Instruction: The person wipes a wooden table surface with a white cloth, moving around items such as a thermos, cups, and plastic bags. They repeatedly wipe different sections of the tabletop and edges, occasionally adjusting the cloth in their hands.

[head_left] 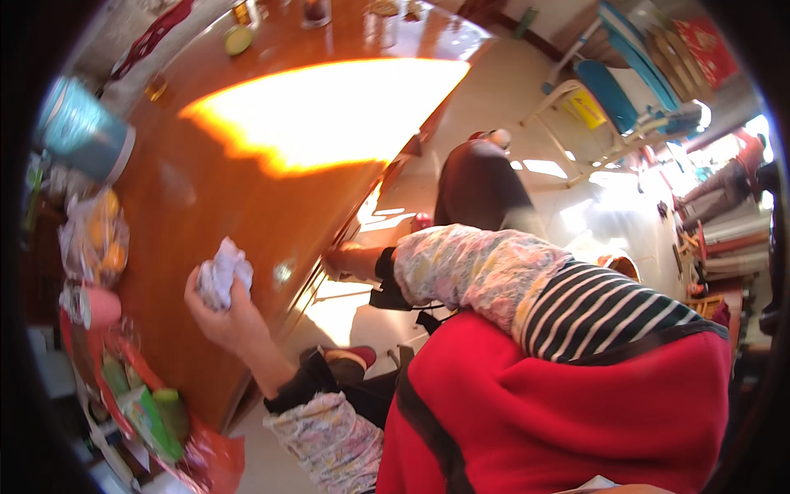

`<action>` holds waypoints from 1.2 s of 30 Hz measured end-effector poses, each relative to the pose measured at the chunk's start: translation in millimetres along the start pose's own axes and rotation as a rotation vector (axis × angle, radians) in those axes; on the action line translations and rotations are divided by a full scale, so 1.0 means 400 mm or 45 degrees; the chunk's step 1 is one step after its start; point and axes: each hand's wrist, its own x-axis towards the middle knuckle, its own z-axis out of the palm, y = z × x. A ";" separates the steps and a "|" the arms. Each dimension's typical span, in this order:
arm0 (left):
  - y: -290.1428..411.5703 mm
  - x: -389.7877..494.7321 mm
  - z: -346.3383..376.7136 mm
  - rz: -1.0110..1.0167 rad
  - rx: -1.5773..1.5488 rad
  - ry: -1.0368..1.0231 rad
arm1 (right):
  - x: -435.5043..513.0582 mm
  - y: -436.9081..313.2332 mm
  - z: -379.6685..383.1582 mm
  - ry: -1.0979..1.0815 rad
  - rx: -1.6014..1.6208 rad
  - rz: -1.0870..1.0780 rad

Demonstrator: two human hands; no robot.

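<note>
Above the brown wooden tabletop (pixel 179 247), my left hand (pixel 225 318) has its fingers closed around a crumpled white cloth (pixel 225 272). Whether the cloth touches the wood I cannot tell. My right hand (pixel 349 262) is at the table's near edge, and its fingers are blurred and partly hidden there. Both forearms wear floral sleeve covers (pixel 475 262). A strong patch of sunlight glares on the tabletop beyond my hands.
Along the left side stand a teal bucket-like container (pixel 92 133), a clear bag of orange fruit (pixel 102 238), a pink cup (pixel 102 307) and a red plastic bag (pixel 216 454). A green fruit (pixel 238 40) lies farther off. Blue-seated chairs (pixel 608 96) stand right; another person (pixel 725 185) is behind.
</note>
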 end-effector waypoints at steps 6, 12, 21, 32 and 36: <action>-0.002 0.018 0.014 -0.055 -0.033 -0.058 | 0.003 -0.078 -0.157 0.245 -0.031 -0.160; 0.037 0.016 0.052 0.046 -0.089 0.133 | -0.080 -0.169 -0.305 0.248 -0.100 -0.387; 0.052 -0.001 0.111 0.110 -0.157 0.014 | -0.233 -0.186 -0.224 -0.041 0.157 0.159; 0.106 -0.024 0.091 -0.064 -0.171 -0.037 | -0.269 -0.210 -0.186 -0.358 -0.197 -0.092; 0.096 -0.021 0.088 -0.027 -0.191 -0.019 | -0.234 -0.225 -0.132 -0.297 -0.482 -0.142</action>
